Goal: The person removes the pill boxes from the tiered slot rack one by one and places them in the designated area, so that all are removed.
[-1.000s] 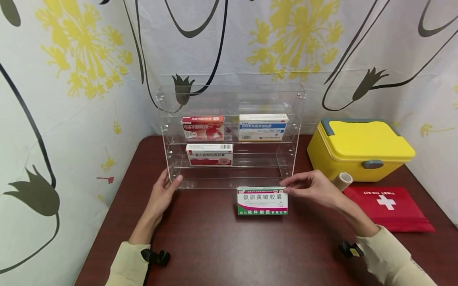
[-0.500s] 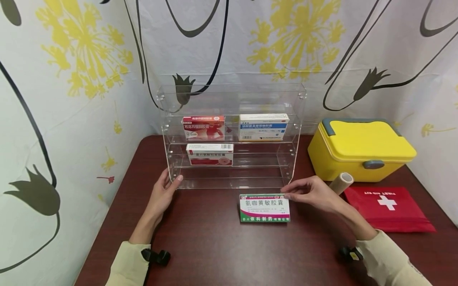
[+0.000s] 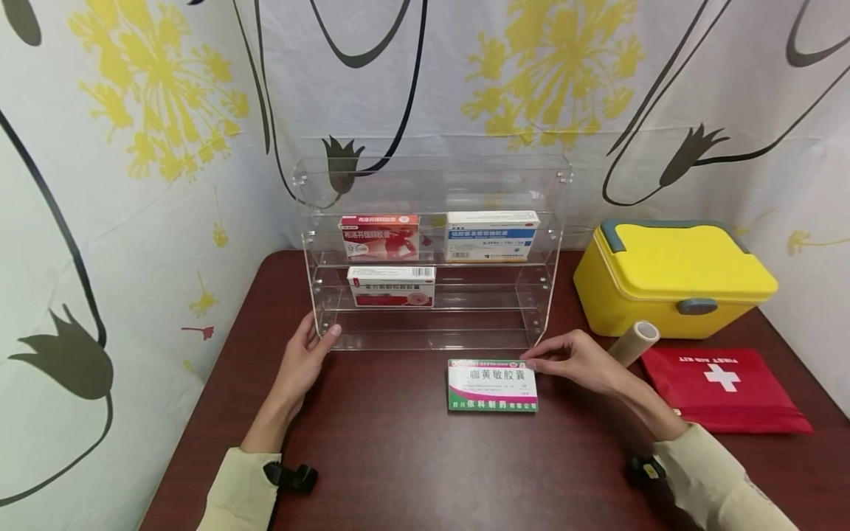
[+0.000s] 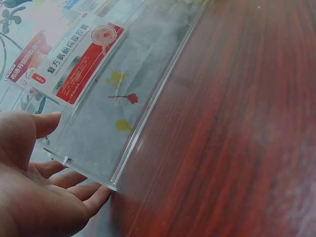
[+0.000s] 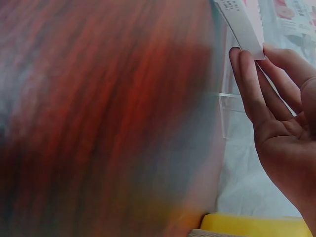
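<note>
My left hand (image 3: 305, 361) holds the lower left corner of a clear acrylic display shelf (image 3: 385, 341). In the left wrist view its thumb (image 4: 48, 123) lies toward the front and its fingertips are at the outer side panel. The right hand (image 3: 581, 361) pinches a green-and-white medicine box (image 3: 493, 387) at its upper right corner. This box leans back, printed face up, just in front of the shelf. From the right wrist, a white end of the box (image 5: 242, 29) shows between thumb and fingers. A red-and-white medicine box (image 3: 392, 287) stands on a lower tier.
Higher on the shelf stand a red medicine box (image 3: 380, 240) and a blue-and-white one (image 3: 491, 240). At right are a yellow lidded case (image 3: 674, 280), a cardboard tube (image 3: 635, 341) and a red first aid pouch (image 3: 727, 391), all on the dark wood table (image 3: 425, 472).
The right hand has brought the green-and-white box slightly toward me and to the right, away from the shelf's front edge, and tilted it farther back. My left hand stays at the shelf corner.
</note>
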`<action>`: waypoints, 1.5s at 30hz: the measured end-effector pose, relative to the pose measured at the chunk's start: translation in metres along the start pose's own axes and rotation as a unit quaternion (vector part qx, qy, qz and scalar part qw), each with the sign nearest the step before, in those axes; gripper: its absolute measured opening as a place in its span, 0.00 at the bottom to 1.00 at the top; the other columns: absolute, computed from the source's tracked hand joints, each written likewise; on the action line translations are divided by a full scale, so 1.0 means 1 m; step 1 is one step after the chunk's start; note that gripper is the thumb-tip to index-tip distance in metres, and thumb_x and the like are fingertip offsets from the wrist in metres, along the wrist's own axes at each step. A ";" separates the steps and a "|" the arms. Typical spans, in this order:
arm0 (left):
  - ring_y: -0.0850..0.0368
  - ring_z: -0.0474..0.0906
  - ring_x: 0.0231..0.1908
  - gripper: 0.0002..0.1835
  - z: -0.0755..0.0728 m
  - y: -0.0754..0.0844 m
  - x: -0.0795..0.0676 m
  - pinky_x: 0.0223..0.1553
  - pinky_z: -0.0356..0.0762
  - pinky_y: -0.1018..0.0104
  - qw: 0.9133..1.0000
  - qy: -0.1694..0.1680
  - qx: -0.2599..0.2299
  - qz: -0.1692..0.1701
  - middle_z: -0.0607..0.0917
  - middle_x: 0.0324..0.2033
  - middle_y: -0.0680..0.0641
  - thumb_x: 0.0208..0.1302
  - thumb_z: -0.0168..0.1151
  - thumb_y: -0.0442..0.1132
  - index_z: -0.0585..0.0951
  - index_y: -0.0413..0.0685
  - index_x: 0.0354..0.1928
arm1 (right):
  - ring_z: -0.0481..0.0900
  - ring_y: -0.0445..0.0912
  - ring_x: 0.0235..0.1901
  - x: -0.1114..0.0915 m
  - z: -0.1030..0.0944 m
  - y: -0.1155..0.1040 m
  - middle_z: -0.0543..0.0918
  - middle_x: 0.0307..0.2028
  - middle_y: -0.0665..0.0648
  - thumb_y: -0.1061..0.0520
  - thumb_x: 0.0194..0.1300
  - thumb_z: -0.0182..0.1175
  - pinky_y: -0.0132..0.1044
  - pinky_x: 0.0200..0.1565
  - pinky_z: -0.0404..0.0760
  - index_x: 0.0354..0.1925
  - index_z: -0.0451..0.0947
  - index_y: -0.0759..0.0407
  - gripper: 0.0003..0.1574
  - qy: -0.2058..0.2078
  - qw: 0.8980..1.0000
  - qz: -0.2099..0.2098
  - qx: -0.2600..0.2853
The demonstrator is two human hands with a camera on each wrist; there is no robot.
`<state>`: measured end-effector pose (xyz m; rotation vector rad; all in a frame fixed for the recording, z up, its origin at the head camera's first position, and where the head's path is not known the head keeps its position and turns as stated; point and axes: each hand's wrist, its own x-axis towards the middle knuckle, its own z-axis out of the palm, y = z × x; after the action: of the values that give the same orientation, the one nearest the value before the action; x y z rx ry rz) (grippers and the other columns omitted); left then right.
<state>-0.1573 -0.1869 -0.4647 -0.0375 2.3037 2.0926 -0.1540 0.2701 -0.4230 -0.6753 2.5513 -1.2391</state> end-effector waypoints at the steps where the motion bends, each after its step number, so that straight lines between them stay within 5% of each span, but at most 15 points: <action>1: 0.53 0.62 0.68 0.41 0.000 0.000 0.000 0.65 0.63 0.54 1.000 0.000 -0.001 -0.001 0.63 0.71 0.47 0.69 0.60 0.53 0.53 0.51 0.77 | 0.81 0.46 0.34 0.000 0.001 0.002 0.88 0.37 0.52 0.62 0.61 0.69 0.31 0.33 0.76 0.43 0.87 0.59 0.10 0.002 1.000 -0.001 0.000; 9: 0.52 0.61 0.68 0.39 0.000 0.002 -0.002 0.66 0.62 0.53 1.000 0.000 -0.005 -0.001 0.62 0.71 0.45 0.71 0.59 0.50 0.53 0.53 0.77 | 0.82 0.44 0.35 0.004 0.005 0.037 0.87 0.37 0.45 0.54 0.61 0.70 0.30 0.32 0.78 0.43 0.88 0.49 0.10 0.007 1.000 0.002 0.001; 25: 0.52 0.61 0.68 0.41 0.000 -0.001 0.000 0.65 0.63 0.54 1.000 0.004 0.004 -0.003 0.63 0.71 0.45 0.69 0.60 0.53 0.54 0.52 0.76 | 0.78 0.44 0.30 0.000 0.004 0.031 0.87 0.37 0.43 0.50 0.61 0.70 0.31 0.28 0.77 0.44 0.87 0.48 0.12 0.021 0.999 0.002 -0.024; 30: 0.52 0.62 0.68 0.40 0.000 0.000 0.000 0.65 0.63 0.54 1.000 0.004 0.002 -0.005 0.63 0.71 0.45 0.69 0.60 0.53 0.54 0.52 0.76 | 0.81 0.45 0.34 -0.003 -0.001 0.015 0.87 0.39 0.45 0.47 0.61 0.70 0.35 0.34 0.82 0.47 0.86 0.47 0.16 0.030 0.999 0.022 -0.006; 37: 0.53 0.61 0.68 0.39 -0.001 0.003 -0.001 0.65 0.62 0.54 1.000 0.002 0.000 -0.008 0.62 0.72 0.46 0.71 0.58 0.50 0.52 0.53 0.77 | 0.83 0.45 0.37 0.006 -0.007 -0.019 0.87 0.42 0.48 0.49 0.61 0.70 0.38 0.40 0.84 0.49 0.85 0.45 0.16 0.043 0.999 -0.005 0.009; 45: 0.54 0.61 0.68 0.38 0.001 0.005 -0.002 0.65 0.63 0.56 1.000 0.001 -0.001 -0.011 0.62 0.72 0.46 0.72 0.58 0.49 0.52 0.52 0.77 | 0.82 0.50 0.38 0.021 -0.018 -0.094 0.86 0.43 0.55 0.62 0.62 0.69 0.37 0.37 0.83 0.50 0.83 0.61 0.17 0.058 0.997 -0.039 0.025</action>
<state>-0.1559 -0.1853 -0.4602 -0.0641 2.2914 2.0846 -0.1506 0.2220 -0.3381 -0.7194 2.5979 -1.4024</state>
